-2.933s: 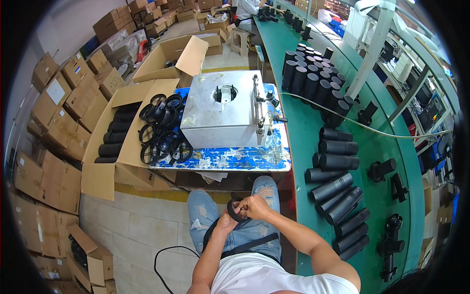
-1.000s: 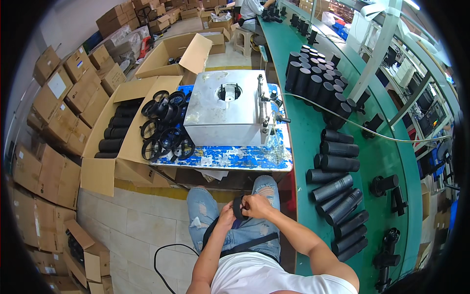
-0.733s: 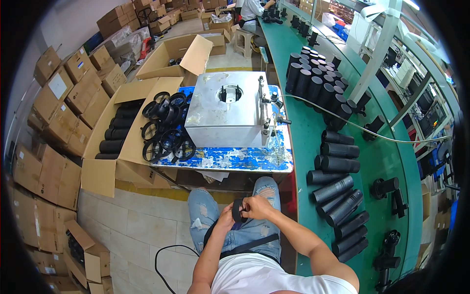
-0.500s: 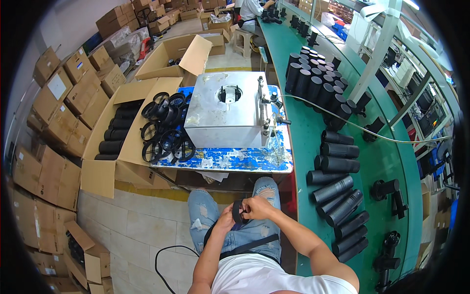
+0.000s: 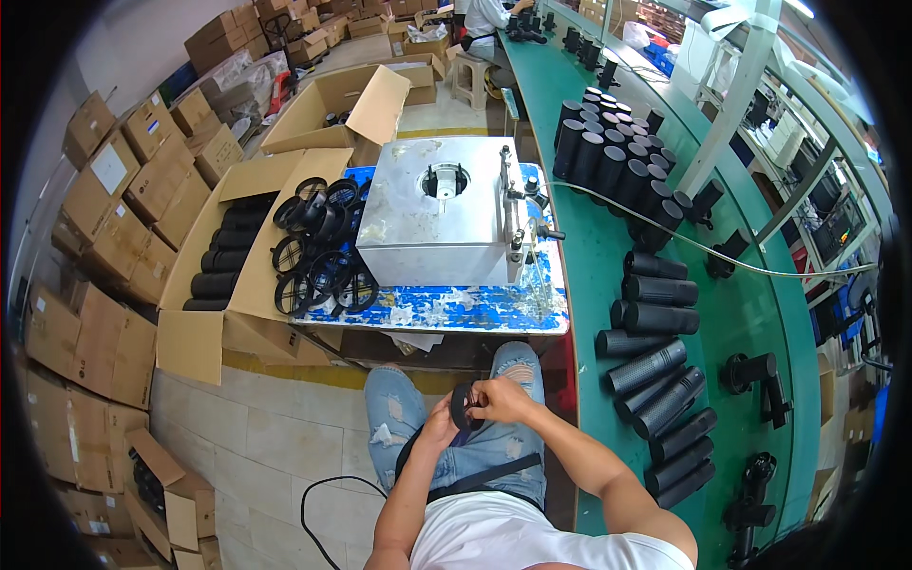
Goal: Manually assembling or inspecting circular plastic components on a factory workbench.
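Observation:
Above my lap, both hands hold one black ring-shaped plastic part (image 5: 462, 408). My left hand (image 5: 438, 424) grips its left side, fingers closed around the rim. At its right side my right hand (image 5: 501, 401) is closed, with the fingertips at the ring's inside; whether they pinch something small there is hidden. Beyond my knees stands a metal box fixture (image 5: 427, 214) with a round opening in its top, on a worn blue-and-white table (image 5: 456, 309). Similar black rings with crossbars (image 5: 328, 271) are heaped at the table's left side.
On the green bench (image 5: 589, 380) to my right lie several black cylinders (image 5: 660, 318), with more standing upright (image 5: 608, 157) farther back. An open carton (image 5: 271, 275) of black cylinders is at the left. A hose (image 5: 760, 271) crosses the bench. A person (image 5: 486, 24) sits at the far end.
The black ring has tilted slightly, so more of its inside shows. My hands stay almost in place.

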Demonstrator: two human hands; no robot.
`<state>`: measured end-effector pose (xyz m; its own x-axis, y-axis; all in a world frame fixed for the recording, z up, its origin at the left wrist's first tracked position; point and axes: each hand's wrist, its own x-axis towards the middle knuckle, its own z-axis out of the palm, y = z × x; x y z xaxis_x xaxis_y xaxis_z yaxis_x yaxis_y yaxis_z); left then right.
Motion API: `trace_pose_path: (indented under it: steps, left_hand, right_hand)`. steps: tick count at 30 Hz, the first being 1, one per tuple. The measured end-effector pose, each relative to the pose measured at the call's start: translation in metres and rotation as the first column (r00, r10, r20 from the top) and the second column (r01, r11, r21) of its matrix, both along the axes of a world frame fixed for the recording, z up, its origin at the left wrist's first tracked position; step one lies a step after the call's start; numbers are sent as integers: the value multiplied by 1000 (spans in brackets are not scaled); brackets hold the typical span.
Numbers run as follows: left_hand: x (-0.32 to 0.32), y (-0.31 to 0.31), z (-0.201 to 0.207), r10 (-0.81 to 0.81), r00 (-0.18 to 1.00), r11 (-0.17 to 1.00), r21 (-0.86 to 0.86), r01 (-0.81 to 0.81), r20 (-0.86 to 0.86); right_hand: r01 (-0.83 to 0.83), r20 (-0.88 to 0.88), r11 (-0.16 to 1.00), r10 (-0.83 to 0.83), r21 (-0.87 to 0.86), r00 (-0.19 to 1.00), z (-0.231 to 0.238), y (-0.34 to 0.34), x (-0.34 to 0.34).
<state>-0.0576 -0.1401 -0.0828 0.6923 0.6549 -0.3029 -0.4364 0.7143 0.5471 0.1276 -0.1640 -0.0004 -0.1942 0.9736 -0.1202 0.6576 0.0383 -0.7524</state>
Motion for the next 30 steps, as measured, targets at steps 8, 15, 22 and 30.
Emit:
trace_pose_path:
  steps: [8, 15, 22, 30]
  left_hand:
    - [0, 1, -3, 68, 996, 998, 14, -69, 52]
    - [0, 2, -9, 88, 996, 996, -24, -88, -8]
    - [-3, 0, -17, 73, 997, 995, -69, -72, 12]
    - [2, -2, -4, 85, 996, 996, -18, -86, -37]
  right_hand:
    - [36, -111, 999, -31, 41, 993, -1, 1, -1]
    - [106, -145, 987, -88, 122, 985, -3, -1, -6]
    - [67, -141, 990, -49, 125, 989, -7, 0, -5]
    - [84, -213, 993, -64, 84, 975, -6, 0, -4]
